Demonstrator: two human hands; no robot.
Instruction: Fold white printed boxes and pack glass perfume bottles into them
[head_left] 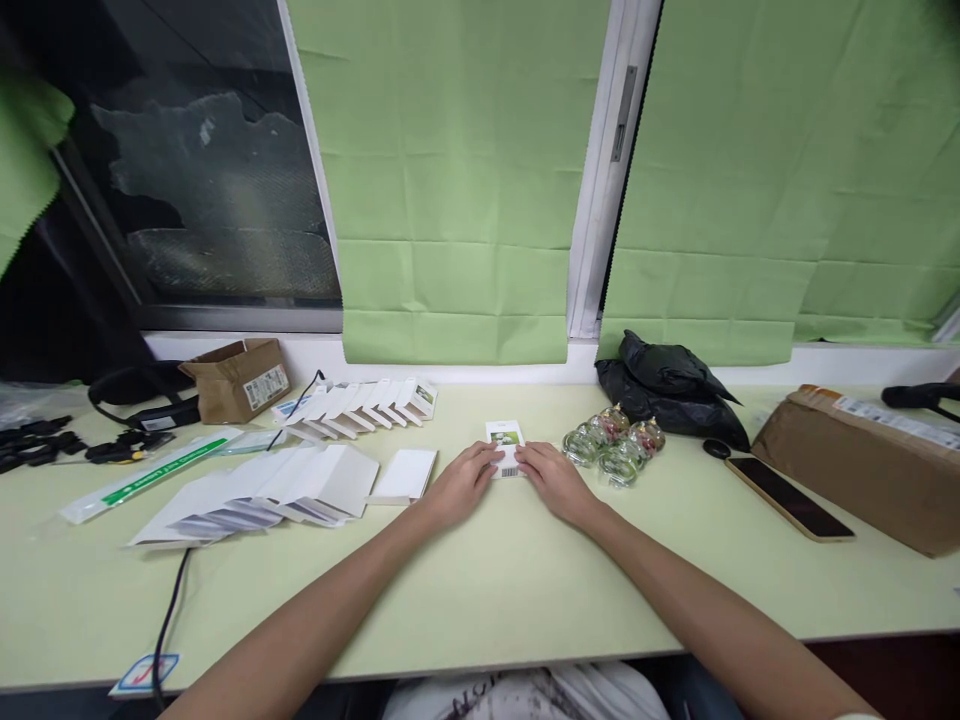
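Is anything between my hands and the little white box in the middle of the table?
Nothing visible. The left hand and right hand already touch the box from either side; the glass bottles sit apart, to its right.

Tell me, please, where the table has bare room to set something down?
Bare table lies between the forearms, and near the front edge below the phone. It is crowded left of the left hand with flat cartons, and right of the right hand with glass bottles.

A phone [789, 497] lies beside a cardboard parcel [862, 468].
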